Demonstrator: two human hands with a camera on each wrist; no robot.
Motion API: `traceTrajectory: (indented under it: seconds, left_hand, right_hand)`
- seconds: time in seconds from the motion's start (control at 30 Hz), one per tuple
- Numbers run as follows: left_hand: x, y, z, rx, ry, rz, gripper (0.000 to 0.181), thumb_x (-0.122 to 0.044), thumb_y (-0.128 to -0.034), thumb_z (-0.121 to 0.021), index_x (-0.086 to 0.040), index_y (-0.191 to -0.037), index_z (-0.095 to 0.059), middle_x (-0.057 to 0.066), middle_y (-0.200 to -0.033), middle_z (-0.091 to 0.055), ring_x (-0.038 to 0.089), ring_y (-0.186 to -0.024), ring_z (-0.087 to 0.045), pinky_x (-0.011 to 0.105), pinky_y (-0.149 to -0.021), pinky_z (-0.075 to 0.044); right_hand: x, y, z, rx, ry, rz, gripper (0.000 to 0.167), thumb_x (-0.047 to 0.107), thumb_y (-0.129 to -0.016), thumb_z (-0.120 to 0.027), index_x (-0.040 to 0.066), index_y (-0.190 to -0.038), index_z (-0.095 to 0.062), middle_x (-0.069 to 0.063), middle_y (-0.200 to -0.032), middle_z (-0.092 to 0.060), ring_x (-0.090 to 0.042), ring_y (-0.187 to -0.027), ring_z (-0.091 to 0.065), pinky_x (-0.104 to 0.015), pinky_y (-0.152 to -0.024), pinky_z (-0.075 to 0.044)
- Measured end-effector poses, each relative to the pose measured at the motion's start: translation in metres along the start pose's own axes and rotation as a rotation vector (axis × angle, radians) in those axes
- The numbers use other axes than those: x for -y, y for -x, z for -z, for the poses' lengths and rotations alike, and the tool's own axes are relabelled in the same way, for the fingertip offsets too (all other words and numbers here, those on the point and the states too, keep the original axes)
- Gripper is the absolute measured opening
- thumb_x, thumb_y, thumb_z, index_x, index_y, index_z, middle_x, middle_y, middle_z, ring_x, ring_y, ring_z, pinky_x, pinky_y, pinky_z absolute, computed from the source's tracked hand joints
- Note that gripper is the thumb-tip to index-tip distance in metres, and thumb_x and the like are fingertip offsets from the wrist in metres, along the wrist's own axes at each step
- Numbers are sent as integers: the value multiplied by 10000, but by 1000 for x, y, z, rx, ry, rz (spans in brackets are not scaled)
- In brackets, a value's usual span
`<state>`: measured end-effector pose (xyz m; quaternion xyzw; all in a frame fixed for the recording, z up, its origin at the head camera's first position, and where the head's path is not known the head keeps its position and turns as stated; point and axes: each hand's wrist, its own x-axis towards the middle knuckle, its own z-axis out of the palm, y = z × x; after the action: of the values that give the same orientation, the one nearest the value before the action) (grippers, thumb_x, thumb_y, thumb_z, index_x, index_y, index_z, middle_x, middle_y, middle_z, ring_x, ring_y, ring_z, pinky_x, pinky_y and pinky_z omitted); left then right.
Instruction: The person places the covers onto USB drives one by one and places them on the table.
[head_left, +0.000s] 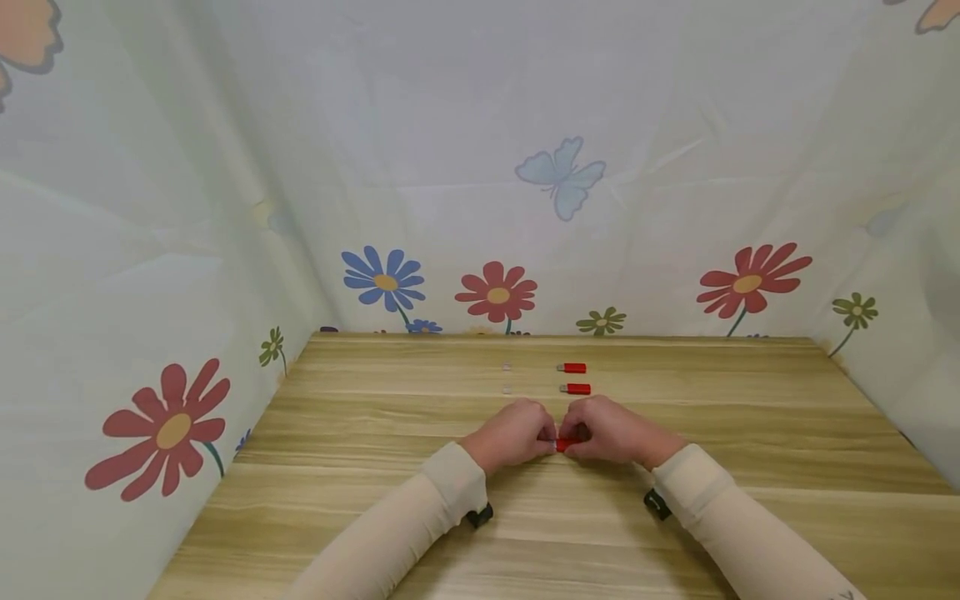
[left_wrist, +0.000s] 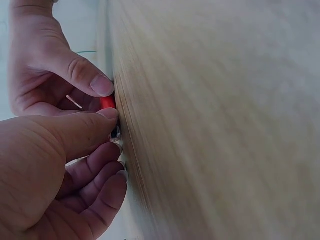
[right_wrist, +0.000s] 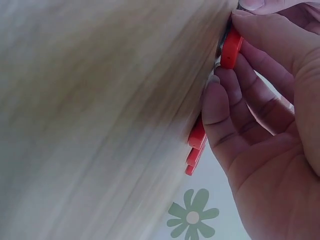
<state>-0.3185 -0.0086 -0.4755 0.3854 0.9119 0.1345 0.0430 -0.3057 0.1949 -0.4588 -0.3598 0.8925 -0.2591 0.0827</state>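
Observation:
Low over the wooden table (head_left: pixel 375 525), both hands meet at a red USB stick (head_left: pixel 562 446). My right hand (head_left: pixel 611 429) pinches its red body (right_wrist: pixel 231 47) between thumb and fingers. At the stick's other end my left hand (head_left: pixel 517 435) pinches a small clear cap (left_wrist: pixel 115 136), largely covered by the fingers; how far it sits over the connector cannot be told. Behind the hands lie two more red sticks, one at the back (head_left: pixel 574 367) and one nearer (head_left: pixel 578 389), connectors pointing left. Left of them rest two clear caps (head_left: pixel 507 367), (head_left: pixel 507 389).
A pale curtain (head_left: pixel 450 108) printed with flowers and a butterfly rises behind the table's back edge and along both sides. In the right wrist view several red pieces (right_wrist: pixel 197 135) stand in line past the fingers. Each wrist carries a dark strap piece.

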Motion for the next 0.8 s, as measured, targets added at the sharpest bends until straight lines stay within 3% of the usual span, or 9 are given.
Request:
traceTrajectory:
  seconds: [0.6, 0.8]
  left_hand:
    - [-2, 1, 1, 23, 55, 69, 84, -245, -901, -801, -165, -924, -806, -105, -762, -697, 33, -673, -570, 147, -652, -479]
    - [-4, 5, 5, 32, 88, 87, 91, -252, -903, -800, -162, -905, -798, -105, -743, -687, 32, -665, -570, 155, -647, -484]
  right_hand:
    - [5, 0, 2, 4, 4, -51, 101, 88, -851, -823, 114, -933, -770, 14, -856, -694, -115, -745, -629, -221, -690, -542]
    - [3, -1, 0, -2, 18, -30, 89, 82, -849, -815, 124, -915, -773, 13, -849, -689, -102, -745, -626, -215, -679, -524]
